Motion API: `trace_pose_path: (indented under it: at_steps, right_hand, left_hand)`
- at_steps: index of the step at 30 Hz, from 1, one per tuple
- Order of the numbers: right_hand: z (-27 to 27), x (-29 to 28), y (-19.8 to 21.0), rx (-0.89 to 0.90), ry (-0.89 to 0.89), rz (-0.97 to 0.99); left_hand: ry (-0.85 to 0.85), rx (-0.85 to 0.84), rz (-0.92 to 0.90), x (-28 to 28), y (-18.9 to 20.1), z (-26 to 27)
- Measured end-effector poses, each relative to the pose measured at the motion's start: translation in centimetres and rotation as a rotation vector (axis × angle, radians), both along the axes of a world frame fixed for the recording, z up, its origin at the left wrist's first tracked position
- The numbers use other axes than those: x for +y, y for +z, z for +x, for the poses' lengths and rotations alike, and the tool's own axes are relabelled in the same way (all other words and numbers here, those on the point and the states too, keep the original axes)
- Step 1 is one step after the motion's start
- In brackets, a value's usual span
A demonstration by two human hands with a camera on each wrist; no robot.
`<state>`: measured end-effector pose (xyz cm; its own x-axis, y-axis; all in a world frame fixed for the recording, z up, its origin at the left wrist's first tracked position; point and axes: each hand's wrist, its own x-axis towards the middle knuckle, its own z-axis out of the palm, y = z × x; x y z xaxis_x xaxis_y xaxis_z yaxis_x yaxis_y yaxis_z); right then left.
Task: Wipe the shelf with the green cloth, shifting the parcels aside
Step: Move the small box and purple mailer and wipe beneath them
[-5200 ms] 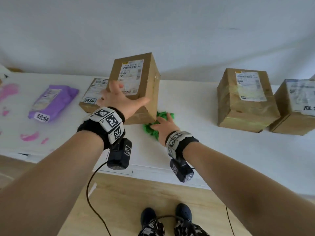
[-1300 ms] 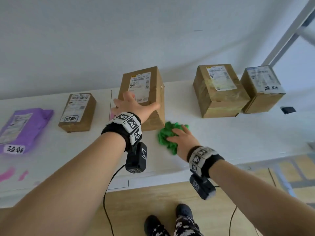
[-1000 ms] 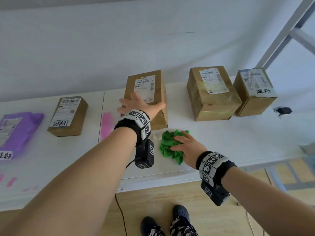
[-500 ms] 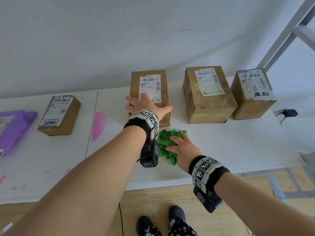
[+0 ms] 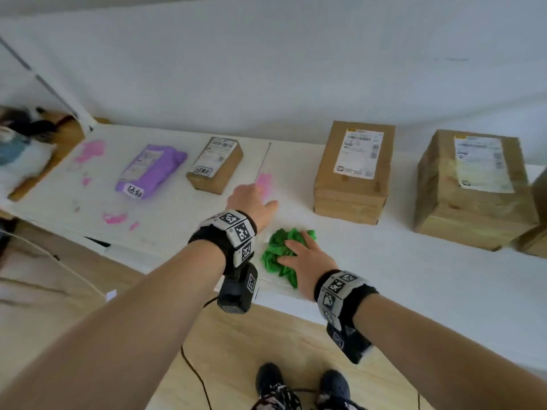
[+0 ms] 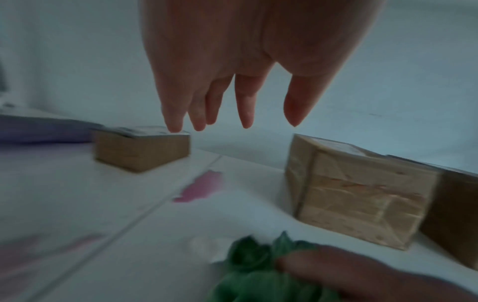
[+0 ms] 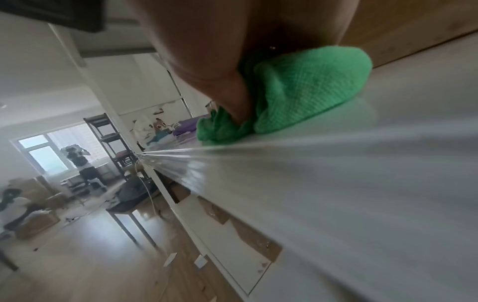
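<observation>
My right hand (image 5: 299, 247) lies flat on the bunched green cloth (image 5: 276, 255), pressing it onto the white shelf (image 5: 399, 267) near the front edge. The right wrist view shows the cloth (image 7: 310, 87) squeezed under the palm and thumb. Straight-fingered and holding nothing, my left hand (image 5: 251, 196) hovers over a pink stain (image 5: 265, 182) left of the tall brown parcel (image 5: 352, 170). In the left wrist view its fingers (image 6: 245, 114) hang free above the shelf, with the tall parcel (image 6: 357, 190) to the right and a small flat parcel (image 6: 142, 149) to the left.
A large brown parcel (image 5: 473, 184) stands right of the tall one. The small brown parcel (image 5: 216, 164) and a purple bag parcel (image 5: 151, 170) lie to the left. More pink stains (image 5: 114, 217) mark the left part of the shelf. Soft toys (image 5: 20, 143) sit at the far left.
My left hand has let go of the tall parcel and drawn back left over the pink stain. The parcel now stands upright beside the large one. The right hand stays on the cloth.
</observation>
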<state>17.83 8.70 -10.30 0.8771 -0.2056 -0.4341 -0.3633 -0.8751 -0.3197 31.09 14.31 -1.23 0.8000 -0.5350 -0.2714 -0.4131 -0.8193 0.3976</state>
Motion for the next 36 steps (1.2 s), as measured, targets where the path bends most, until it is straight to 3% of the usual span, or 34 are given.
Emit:
trace_pose_path:
  at_steps: [4, 8, 20, 25, 29, 32, 36]
  right_hand:
    - [3.8, -1.5, 0.1, 0.008, -0.041, -0.032]
    - [7.7, -2.3, 1.0, 0.051, -0.203, -0.053]
    - [13.6, 7.1, -1.2, -0.041, -0.266, -0.024]
    - [12.9, 4.6, -0.7, -0.024, -0.583, -0.077]
    - [15.3, -0.3, -0.2, 0.067, -0.752, -0.112]
    - [18.9, -4.0, 0.1, 0.126, -0.745, -0.148]
    - [24.0, -4.7, 0.9, 0.139, -0.574, -0.166]
  left_hand:
    - [0.137, 0.059, 0.015, 5.6, 0.3, 3.2]
    - [0.154, 0.067, 0.020, 8.9, -0.1, 6.0]
    - [-0.096, 0.076, -0.012, 11.2, -3.2, 16.8]
    - [-0.182, 0.069, -0.052, 10.2, -3.1, 19.0]
    - [-0.224, 0.073, -0.040, 10.0, -3.6, 20.1]
    - [-0.200, 0.042, 0.002, 10.4, -3.7, 21.2]
    - [-0.144, 0.029, 0.034, 9.9, -2.7, 21.9]
